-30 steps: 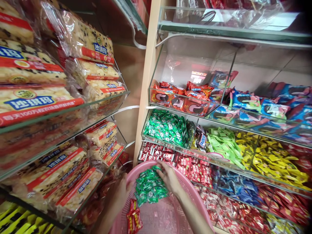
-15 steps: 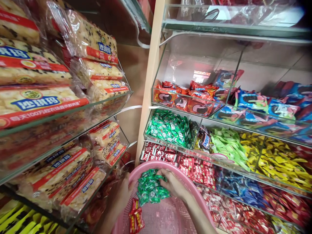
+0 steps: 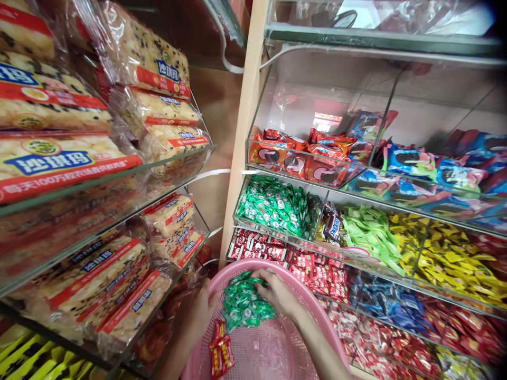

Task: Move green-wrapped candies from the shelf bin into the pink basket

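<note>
A pink mesh basket (image 3: 237, 262) stands low in front of me, against the shelves. My left hand (image 3: 201, 306) is closed on its left rim, with the thumb towards the inside and the other fingers hidden. Green-wrapped candies (image 3: 244, 306) lie heaped at the basket's far side. Over the right of this heap is my right hand (image 3: 273, 290), its fingers bent and apart, the tips touching the candies. Red-and-yellow packets (image 3: 221, 351) lie at the left of the basket floor.
Glass-fronted shelves with packaged sachima (image 3: 51, 158) rise on the left. A wooden post (image 3: 241, 132) divides them from the right-hand bins. There, a bin of green candies (image 3: 273, 206) sits beside a Snickers bar (image 3: 331, 226), light-green packets (image 3: 372, 235) and yellow packets (image 3: 455, 258).
My right hand has shifted slightly over the green candies, with its fingers a little farther apart. The left hand and the basket have hardly moved.
</note>
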`<state>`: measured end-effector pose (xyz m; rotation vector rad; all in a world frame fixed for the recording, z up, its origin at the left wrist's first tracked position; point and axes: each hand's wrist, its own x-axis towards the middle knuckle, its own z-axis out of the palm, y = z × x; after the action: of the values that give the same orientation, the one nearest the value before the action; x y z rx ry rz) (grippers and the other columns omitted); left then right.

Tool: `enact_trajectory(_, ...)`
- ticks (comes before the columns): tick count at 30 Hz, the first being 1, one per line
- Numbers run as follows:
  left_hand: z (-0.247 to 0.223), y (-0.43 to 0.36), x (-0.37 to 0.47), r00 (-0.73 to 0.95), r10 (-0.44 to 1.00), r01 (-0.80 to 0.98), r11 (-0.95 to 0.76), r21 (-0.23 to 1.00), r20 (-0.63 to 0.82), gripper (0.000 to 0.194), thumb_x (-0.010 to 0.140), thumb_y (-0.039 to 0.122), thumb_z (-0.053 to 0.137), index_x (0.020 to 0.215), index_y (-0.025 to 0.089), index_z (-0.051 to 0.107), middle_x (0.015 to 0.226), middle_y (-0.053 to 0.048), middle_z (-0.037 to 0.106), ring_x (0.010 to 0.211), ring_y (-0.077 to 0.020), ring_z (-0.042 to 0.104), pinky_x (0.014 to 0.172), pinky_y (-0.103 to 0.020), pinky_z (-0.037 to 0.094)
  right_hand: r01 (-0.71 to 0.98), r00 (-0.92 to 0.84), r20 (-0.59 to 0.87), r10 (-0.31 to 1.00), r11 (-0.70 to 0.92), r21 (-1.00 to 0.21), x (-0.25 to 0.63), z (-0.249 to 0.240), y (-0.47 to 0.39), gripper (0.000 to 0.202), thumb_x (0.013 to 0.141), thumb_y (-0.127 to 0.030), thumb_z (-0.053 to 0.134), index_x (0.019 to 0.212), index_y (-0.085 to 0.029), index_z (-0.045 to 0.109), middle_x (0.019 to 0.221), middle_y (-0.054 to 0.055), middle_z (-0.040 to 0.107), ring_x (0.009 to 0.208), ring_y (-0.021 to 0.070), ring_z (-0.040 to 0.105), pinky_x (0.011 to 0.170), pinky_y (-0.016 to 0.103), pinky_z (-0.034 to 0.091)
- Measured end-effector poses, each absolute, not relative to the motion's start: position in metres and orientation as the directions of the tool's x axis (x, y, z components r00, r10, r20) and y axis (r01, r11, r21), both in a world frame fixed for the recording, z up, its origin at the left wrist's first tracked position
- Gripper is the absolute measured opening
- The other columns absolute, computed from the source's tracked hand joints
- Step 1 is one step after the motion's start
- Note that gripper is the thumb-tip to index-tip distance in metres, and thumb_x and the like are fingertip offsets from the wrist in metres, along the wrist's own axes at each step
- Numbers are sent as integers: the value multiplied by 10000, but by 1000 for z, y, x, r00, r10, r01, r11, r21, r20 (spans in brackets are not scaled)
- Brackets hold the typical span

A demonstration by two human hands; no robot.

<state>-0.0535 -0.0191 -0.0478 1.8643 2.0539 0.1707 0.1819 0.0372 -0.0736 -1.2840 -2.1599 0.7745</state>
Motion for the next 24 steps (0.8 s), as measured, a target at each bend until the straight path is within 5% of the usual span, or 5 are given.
enact_trajectory(6, -44, -20, -53, -58, 983, 939, 113, 324, -174, 356, 947, 371, 354, 1118, 142, 567, 987, -119, 727, 935, -228, 689, 711, -288, 436, 676, -481, 206, 852, 510, -531, 177, -78, 42, 270, 918, -170, 470, 1117, -240, 639, 1126, 52, 648, 1064, 231, 554, 955, 372, 407)
enact_trajectory(14, -44, -21, -52, -56, 985, 943, 106, 316, -162, 334, 951, 375, 367, 1096, 149, 564, 1002, -105, 724, 955, -215, 685, 709, -271, 426, 733, -508, 282, 814, 581, -354, 165, -72, 40, 297, 958, -188, 422, 1157, -260, 630, 1041, 62, 629, 967, 214, 547, 839, 333, 428)
enact_trajectory(24, -45, -21, -52, -56, 986, 942, 103, 320, -155, 348, 951, 369, 346, 1104, 145, 564, 1039, -117, 718, 970, -219, 681, 738, -279, 441, 767, -546, 295, 784, 610, -199, 159, -75, 38, 190, 976, -192, 419, 938, -218, 603, 971, 44, 609, 909, 206, 485, 791, 329, 354)
